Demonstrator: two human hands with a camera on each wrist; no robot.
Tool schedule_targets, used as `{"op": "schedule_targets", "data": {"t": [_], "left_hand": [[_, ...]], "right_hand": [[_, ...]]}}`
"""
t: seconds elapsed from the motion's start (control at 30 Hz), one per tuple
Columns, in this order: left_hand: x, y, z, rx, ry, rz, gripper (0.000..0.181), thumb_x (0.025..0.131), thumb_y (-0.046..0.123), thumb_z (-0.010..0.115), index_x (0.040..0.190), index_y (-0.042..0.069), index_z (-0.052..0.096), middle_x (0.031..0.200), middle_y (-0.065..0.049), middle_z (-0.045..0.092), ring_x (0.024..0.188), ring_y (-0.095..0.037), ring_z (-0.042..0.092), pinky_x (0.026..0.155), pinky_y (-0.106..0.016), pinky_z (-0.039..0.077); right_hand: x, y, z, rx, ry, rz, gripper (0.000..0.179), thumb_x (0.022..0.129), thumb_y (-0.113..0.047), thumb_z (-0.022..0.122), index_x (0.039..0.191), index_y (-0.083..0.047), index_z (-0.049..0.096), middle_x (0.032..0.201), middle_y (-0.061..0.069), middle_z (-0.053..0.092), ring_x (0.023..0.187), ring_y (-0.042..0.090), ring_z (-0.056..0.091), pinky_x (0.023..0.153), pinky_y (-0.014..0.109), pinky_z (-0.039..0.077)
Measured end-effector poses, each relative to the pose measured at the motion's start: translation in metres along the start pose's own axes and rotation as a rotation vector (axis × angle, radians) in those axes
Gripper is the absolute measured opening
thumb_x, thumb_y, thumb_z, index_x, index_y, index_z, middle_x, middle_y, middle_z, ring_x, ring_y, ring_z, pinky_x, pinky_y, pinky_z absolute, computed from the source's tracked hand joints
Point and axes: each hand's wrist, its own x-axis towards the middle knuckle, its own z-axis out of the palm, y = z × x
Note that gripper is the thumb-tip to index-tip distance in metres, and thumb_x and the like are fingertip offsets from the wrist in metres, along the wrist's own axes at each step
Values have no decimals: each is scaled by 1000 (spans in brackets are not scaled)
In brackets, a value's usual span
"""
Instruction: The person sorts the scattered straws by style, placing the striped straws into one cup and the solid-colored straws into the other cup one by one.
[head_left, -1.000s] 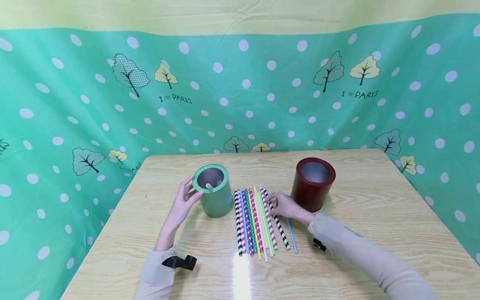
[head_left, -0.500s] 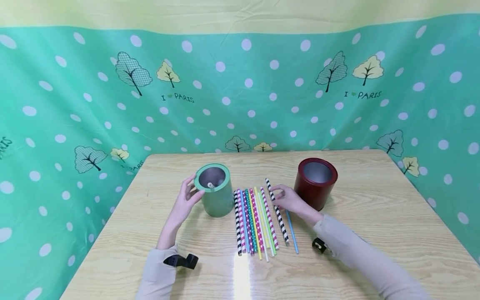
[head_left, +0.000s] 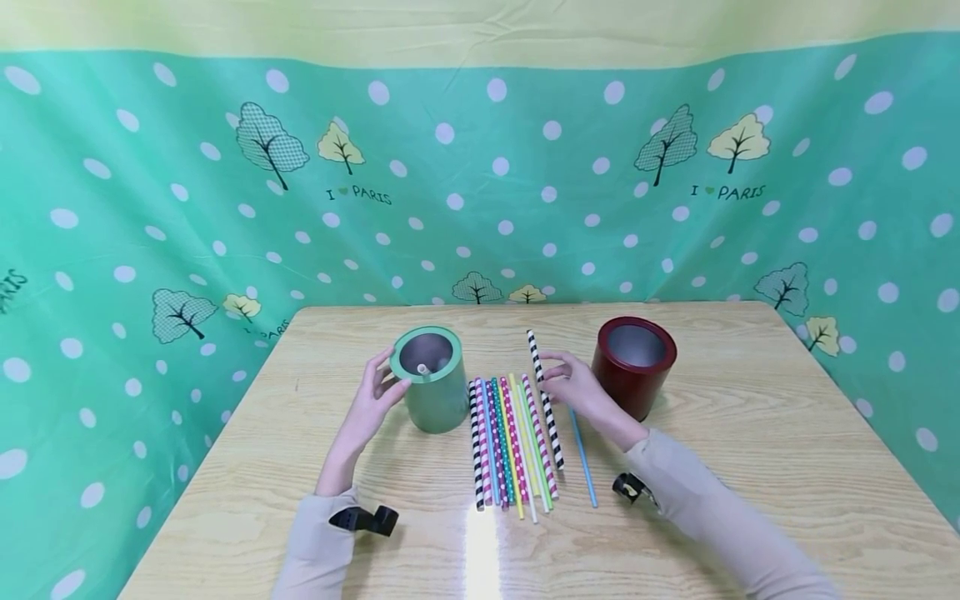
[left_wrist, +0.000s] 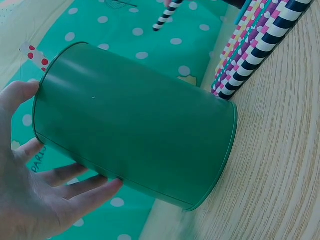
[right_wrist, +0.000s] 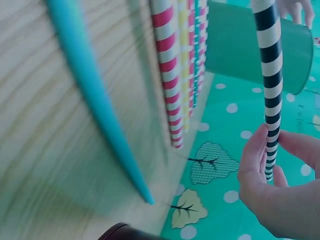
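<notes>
My right hand [head_left: 583,398] pinches a black-and-white striped paper straw [right_wrist: 272,75] between thumb and fingers. The straw is lifted off the table and tilted, its far end raised. My left hand [head_left: 369,398] grips the green can [head_left: 437,407] at its upper rim and side, thumb and fingers spread around it. Inside that can shows the pale end of a straw [head_left: 423,369]. Right of the can lies a row of coloured straws [head_left: 512,450], striped, dotted and plain. A lone blue straw [head_left: 583,458] lies under and beside my right hand.
A dark red can [head_left: 626,387] stands upright right of my right hand, close to the wrist. The wooden table [head_left: 712,500] ends at a green dotted cloth [head_left: 502,208] hanging behind it. Black wrist cameras sit on both forearms.
The right hand has picked up the black-and-white striped straw from the right end of the row and raised it, shifting it away from me. The left hand stays on the green can.
</notes>
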Motion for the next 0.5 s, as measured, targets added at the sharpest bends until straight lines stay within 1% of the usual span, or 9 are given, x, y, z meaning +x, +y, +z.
{"op": "schedule_targets", "data": {"t": [0.1, 0.2, 0.33, 0.5], "left_hand": [[-1, 4, 1, -8, 0, -15, 60, 89, 15, 52, 139, 14, 18, 137, -23, 25, 123, -38, 31, 97, -47, 33], [-4, 13, 3, -4, -3, -19, 60, 90, 12, 51, 139, 11, 17, 137, -26, 24, 123, -40, 30, 97, -48, 32], [-8, 24, 7, 9, -2, -17, 59, 90, 10, 50, 138, 6, 16, 136, -28, 24, 123, -42, 30, 98, -48, 32], [-11, 29, 8, 7, -1, -20, 58, 90, 11, 49, 138, 6, 16, 136, -28, 23, 123, -41, 30, 98, -47, 32]], "right_hand": [[0, -6, 4, 37, 24, 7, 49, 83, -4, 57, 129, -7, 40, 105, 20, 52, 79, 22, 57, 72, 37, 52], [0, -11, 7, 63, 45, -2, 49, 82, -3, 57, 128, -5, 40, 104, 20, 53, 78, 19, 56, 71, 37, 52], [-1, -20, 11, 113, 71, -4, 48, 82, -2, 57, 127, -5, 42, 106, 19, 53, 84, 24, 57, 71, 36, 52], [-4, -35, 14, 167, 98, -12, 46, 83, -3, 56, 127, -7, 43, 106, 16, 53, 87, 22, 56, 76, 38, 50]]}}
